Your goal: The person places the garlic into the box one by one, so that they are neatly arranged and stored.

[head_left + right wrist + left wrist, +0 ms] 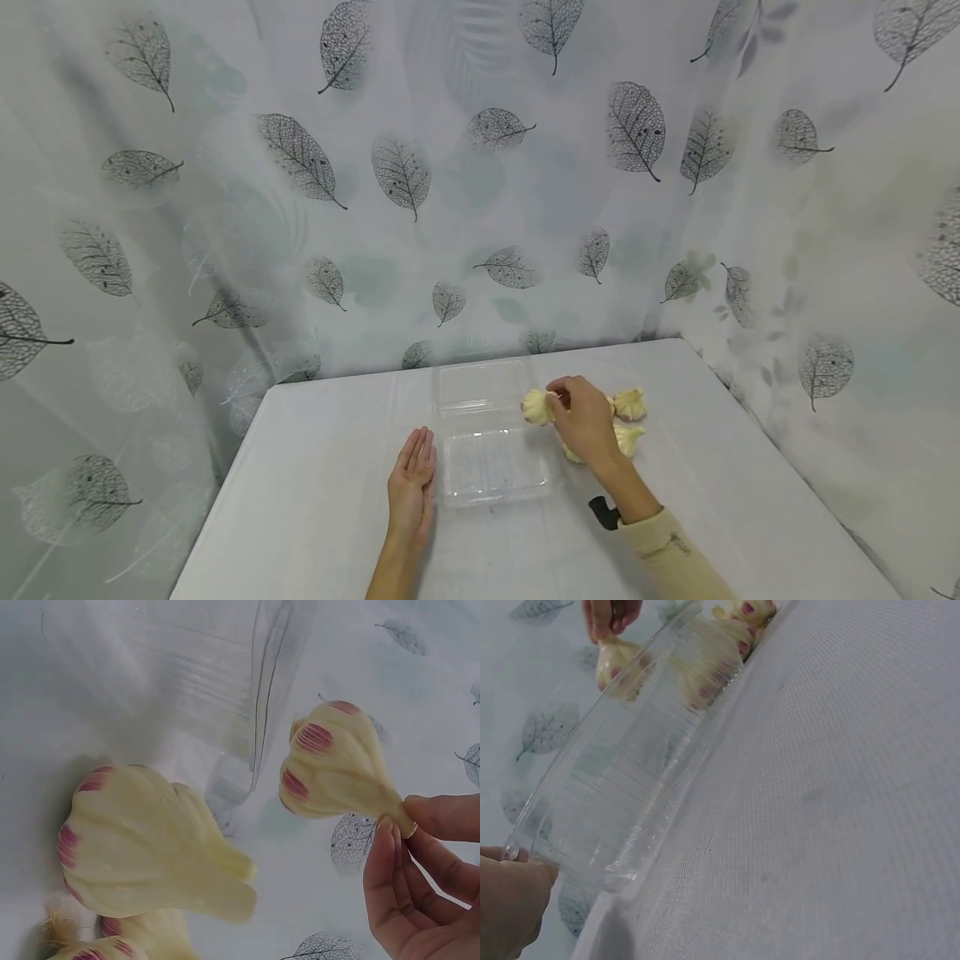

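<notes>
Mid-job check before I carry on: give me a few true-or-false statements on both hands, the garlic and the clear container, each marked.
1. The right hand pinches a garlic bulb by its stem. True.
2. The left hand holds a bulb too. False: it holds none; its straight fingers are at the container's left side.
3. The clear container stands open. True.
4. Two bulbs lie inside the container. False: none do; the other bulbs lie on the table, right of it.
5. The held bulb has pink patches. True.
</notes>
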Motion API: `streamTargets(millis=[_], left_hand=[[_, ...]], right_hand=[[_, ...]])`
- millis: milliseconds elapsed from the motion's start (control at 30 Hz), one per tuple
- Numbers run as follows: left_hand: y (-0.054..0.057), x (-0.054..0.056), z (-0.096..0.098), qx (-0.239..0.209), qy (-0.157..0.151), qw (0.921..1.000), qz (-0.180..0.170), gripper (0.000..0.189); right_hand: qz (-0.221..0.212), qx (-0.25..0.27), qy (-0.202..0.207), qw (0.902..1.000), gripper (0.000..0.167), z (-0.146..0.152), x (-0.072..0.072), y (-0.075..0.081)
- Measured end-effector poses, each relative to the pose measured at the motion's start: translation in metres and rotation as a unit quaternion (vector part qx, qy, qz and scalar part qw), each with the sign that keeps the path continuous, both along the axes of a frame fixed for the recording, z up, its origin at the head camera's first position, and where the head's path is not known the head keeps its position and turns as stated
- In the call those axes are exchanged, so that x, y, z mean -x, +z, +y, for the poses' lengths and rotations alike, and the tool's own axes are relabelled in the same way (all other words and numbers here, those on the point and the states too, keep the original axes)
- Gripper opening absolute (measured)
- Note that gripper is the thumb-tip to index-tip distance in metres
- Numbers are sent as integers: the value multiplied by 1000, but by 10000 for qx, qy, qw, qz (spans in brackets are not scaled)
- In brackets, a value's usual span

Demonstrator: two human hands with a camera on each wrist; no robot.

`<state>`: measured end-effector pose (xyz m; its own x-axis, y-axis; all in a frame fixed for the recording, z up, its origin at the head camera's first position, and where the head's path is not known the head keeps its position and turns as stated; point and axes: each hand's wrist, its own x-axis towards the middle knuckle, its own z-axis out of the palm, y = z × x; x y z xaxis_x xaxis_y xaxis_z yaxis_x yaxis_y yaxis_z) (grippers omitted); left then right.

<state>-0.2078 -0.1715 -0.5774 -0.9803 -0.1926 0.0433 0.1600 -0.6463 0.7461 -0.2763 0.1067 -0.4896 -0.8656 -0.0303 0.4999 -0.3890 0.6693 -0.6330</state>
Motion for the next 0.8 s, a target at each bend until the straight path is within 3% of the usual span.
streamTargets(millis=[467,800], left_hand=[[-1,-1,0,224,-53,9997,81,67],[0,-2,0,124,-52,9999,63,68]], right_hand=[[43,-121,157,9998,9,-12,2,-7],[-86,-194,218,9995,8,-15,4,-15]])
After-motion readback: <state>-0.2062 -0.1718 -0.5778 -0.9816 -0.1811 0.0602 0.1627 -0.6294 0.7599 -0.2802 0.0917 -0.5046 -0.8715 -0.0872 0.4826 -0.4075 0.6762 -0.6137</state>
